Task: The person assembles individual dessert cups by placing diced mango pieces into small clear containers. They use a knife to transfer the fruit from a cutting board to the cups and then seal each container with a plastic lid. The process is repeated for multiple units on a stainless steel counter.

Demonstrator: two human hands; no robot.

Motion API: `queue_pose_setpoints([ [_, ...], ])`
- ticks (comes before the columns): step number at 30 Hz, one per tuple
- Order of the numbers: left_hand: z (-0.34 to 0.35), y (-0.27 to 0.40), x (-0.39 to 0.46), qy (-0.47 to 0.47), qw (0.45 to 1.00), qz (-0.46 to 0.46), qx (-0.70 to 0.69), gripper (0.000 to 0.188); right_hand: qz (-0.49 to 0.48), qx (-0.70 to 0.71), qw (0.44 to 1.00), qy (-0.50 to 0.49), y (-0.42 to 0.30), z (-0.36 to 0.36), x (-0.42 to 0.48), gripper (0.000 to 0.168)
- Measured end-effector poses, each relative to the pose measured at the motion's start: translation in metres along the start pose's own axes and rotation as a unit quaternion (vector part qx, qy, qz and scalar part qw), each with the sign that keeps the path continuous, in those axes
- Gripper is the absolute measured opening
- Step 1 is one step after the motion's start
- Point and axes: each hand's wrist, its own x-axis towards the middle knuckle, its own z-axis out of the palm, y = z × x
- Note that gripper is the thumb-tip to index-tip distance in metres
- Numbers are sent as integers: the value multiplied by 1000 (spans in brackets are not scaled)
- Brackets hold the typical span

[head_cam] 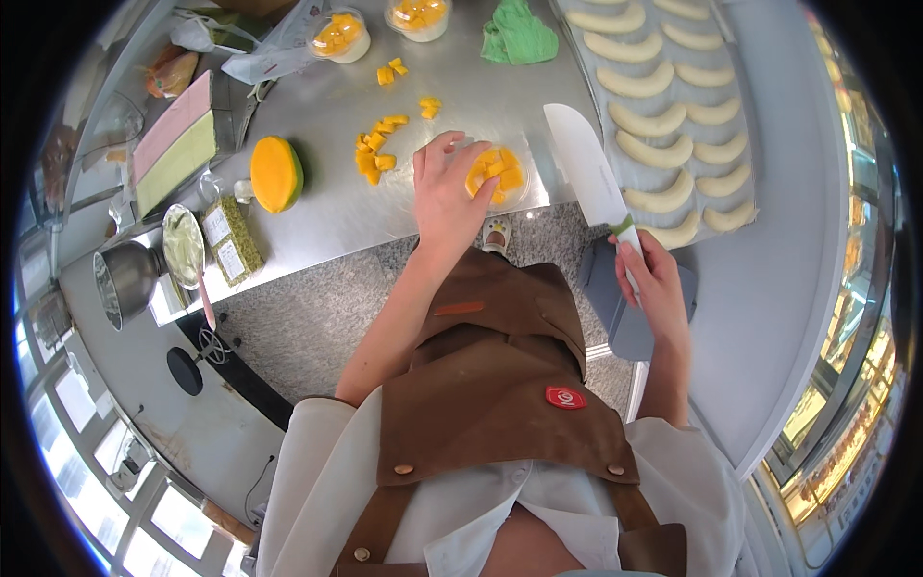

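Note:
My left hand [453, 186] reaches over a clear plastic cup of mango cubes [509, 180], its fingers at the cup's left side and touching the cubes; whether they pinch a cube is unclear. In my right hand [649, 270] is the handle of a kitchen knife [585, 164], its broad blade pointing up and to the left. Several loose mango cubes [373, 148] lie left of my left hand, and others [430, 107] farther back. A mango half [275, 174] rests cut face up farther left. Two more mango-topped cups [339, 36] [418, 16] stand at the back.
Peeled bananas [656, 150] fill a lined tray at right. A green cloth [518, 34] lies at the back. Toward the left are a bowl of pale cream [183, 245] with a spatula, a bag of green bits [232, 241], a metal mixing bowl [124, 283] and pink and green blocks [177, 148].

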Motion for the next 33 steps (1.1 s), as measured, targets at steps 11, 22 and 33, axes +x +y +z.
queue_pose_setpoints([
  [11, -37, -34, -15, 57, 995, -59, -60, 45, -355, -402, 825, 176, 36, 48, 132, 34],
  [22, -56, -37, 25, -63, 867, -231, -436, 44, -426, -256, 848, 183, -28, 70, 286, 35],
  [33, 65, -34, 205, -213, 651, -287, -670, 51, -393, -181, 879, 203, -83, 84, 310, 28],
])
